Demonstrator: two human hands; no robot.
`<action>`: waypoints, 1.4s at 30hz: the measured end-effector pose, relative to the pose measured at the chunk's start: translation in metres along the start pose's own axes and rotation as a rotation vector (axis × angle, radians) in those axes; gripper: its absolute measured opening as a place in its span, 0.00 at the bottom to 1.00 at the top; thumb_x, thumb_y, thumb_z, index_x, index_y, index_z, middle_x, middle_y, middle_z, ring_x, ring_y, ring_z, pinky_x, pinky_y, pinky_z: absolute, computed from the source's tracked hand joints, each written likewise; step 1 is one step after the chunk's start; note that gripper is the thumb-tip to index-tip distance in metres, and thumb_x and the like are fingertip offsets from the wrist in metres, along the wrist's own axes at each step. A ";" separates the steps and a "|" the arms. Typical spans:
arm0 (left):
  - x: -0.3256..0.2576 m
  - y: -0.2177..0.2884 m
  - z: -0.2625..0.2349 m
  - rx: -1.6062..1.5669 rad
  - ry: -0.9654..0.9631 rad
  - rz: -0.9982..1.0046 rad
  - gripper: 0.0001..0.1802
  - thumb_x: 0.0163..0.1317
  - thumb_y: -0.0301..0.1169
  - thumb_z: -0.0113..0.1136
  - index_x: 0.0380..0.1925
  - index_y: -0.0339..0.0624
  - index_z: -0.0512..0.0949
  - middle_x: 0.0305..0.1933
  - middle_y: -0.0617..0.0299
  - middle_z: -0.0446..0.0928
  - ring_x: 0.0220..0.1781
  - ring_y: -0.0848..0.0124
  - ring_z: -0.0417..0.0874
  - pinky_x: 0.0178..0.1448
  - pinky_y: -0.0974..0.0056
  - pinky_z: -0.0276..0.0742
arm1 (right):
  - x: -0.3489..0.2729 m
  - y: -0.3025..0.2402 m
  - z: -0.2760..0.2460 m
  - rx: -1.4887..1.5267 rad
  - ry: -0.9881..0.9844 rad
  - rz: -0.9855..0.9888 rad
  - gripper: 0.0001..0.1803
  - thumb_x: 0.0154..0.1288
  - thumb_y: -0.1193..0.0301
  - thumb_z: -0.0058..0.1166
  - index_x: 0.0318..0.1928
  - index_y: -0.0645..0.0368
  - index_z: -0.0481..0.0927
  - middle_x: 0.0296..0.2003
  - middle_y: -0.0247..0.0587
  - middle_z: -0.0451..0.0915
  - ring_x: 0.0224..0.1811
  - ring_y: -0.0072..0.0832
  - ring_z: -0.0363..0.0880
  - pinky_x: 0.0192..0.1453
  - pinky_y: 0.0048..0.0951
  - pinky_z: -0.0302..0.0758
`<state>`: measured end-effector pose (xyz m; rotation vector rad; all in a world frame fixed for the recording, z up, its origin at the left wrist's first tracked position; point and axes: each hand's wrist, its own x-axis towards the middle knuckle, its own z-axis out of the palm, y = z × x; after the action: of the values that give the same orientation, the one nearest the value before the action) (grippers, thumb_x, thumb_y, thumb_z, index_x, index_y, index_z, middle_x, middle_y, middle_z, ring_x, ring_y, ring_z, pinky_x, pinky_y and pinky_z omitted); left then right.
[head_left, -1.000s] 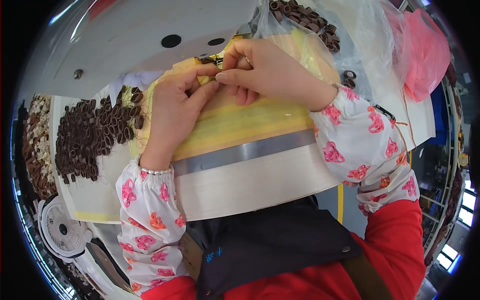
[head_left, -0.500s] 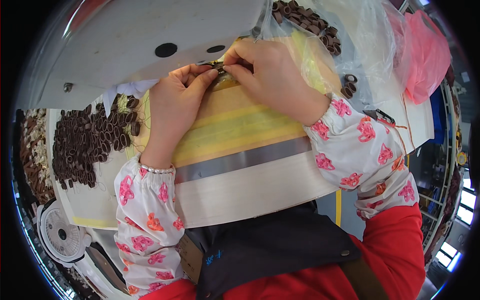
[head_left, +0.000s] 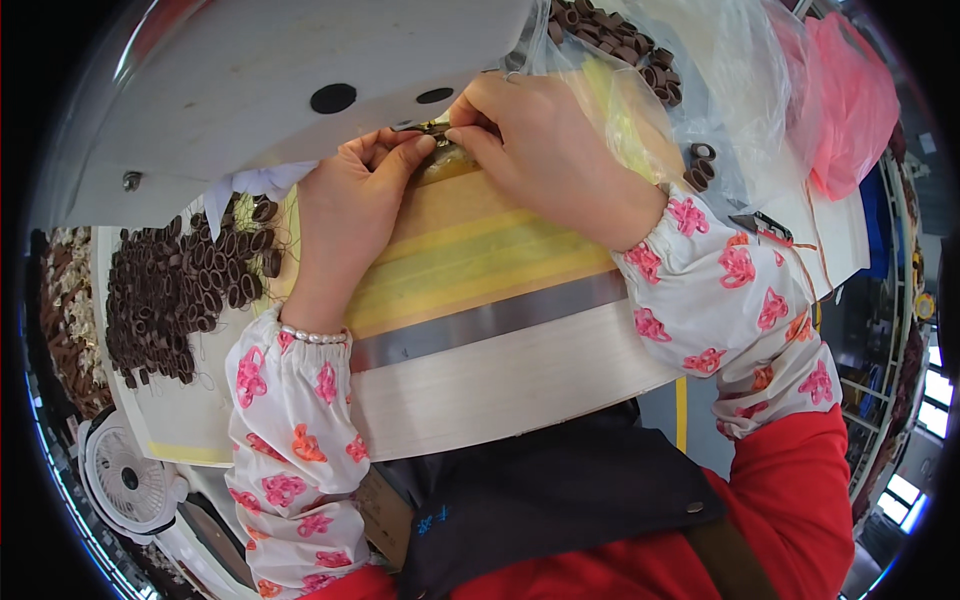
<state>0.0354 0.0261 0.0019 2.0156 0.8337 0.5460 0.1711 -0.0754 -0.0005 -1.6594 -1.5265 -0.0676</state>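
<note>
Beneath the white sewing machine head [head_left: 290, 90], both hands meet at a small dark piece [head_left: 437, 131], mostly hidden by fingers. My left hand [head_left: 352, 195] is closed, thumb and forefinger pinching its left side. From the right, my right hand [head_left: 540, 140] pinches at the other side with thumb and forefinger. Its exact kind is too small to make out. Left of my left wrist lies a heap of dark brown ring-shaped loops [head_left: 195, 290], with loose threads among them. More brown loops [head_left: 625, 45] lie on clear plastic beyond my right hand.
Yellow tape strips [head_left: 480, 245] and a grey metal band [head_left: 490, 315] cross the pale worktable [head_left: 500, 385]. At right lie a small cutter [head_left: 762, 228], clear plastic [head_left: 735, 90] and a pink plastic bag [head_left: 850, 105]. A white fan [head_left: 128, 475] stands at lower left.
Both hands stay at the same spot under the machine head, pinching with hardly any movement. The whole view has shifted very slightly.
</note>
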 end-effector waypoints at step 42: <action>-0.041 -0.007 -0.014 0.546 0.243 0.684 0.15 0.55 0.34 0.60 0.16 0.36 0.73 0.09 0.61 0.65 0.12 0.74 0.62 0.25 0.70 0.57 | -0.018 -0.012 -0.076 -0.278 -0.086 -0.037 0.07 0.52 0.73 0.55 0.29 0.63 0.74 0.22 0.48 0.75 0.26 0.43 0.75 0.30 0.35 0.70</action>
<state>-0.0041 0.0067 0.0007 2.7951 0.4291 1.0458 0.1933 -0.1370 0.0436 -1.8715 -1.6723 -0.2401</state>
